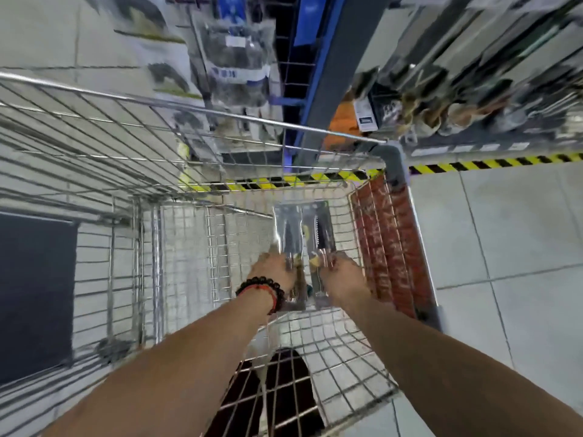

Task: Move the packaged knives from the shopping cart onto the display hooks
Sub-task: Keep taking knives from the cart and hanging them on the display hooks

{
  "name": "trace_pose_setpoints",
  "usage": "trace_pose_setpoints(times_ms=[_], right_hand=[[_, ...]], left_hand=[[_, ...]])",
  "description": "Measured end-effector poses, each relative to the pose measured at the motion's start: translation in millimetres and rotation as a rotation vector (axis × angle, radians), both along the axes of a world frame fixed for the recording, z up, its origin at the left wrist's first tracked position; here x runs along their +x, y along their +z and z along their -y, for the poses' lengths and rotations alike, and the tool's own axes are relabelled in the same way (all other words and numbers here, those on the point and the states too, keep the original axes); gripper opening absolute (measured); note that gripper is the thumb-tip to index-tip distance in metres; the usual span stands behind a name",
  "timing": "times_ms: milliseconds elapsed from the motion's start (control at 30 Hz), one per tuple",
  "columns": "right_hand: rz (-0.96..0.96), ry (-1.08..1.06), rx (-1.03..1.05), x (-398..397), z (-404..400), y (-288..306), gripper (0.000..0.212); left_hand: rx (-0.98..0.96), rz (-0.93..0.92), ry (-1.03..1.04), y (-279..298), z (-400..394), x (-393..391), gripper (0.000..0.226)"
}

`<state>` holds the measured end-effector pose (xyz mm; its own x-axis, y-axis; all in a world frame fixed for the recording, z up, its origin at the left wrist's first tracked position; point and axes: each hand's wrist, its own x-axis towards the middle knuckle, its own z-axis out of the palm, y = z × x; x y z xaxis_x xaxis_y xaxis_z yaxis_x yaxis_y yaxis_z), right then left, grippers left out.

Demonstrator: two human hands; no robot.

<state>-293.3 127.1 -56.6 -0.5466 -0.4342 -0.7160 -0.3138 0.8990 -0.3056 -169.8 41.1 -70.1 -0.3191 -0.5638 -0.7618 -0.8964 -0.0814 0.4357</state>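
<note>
Step in hand: pick-up of packaged knives (303, 238) from shopping cart (220, 115).

Obs: pkgs lie flat on cart floor, in the corner nearest the red-brown side panel (388, 247), clear blister fronts up. At least two pkgs side by side; count beyond that unclear, frame is motion-blurred. Both arms reach down into cart. Left hand (273, 272) on near end of the pkg farther from the panel, fingers curled onto it; bead bracelet (262, 290) at wrist. Right hand (342, 274) on near end of the pkg closer to the panel, fingers closed on its edge. Grip, both hands: appears closed on pkg ends, but fingertips are smeared, so firmness can't be confirmed.

Display hooks: not clearly resolved; racks w/ hanging goods (473, 89) beyond far rim of cart, blurred.

How to do it well (judgement):
- Hold card backing, not blister; thin plastic may flex or slip.
- Lift straight up to avoid snagging the wire mesh.
- Keep hang-hole ends free and oriented for hooks.
- One pkg per hand is enough; stacked pkgs likely slide.
</note>
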Motion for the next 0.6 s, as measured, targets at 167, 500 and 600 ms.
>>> trace_pose_setpoints(times_ms=[167,500,600], right_hand=[[0.003,-0.158,0.08,-7,7,-63,0.038],[-0.026,-0.258,0.037,-14,12,-82,0.038],[0.046,-0.268,0.0,-15,11,-59,0.04]], left_hand=[[0.123,0.116,0.462,-66,-9,-28,0.059],[0.085,0.057,0.696,-90,-9,-25,0.055],[0.144,-0.039,0.71,-71,-2,-12,0.053]])
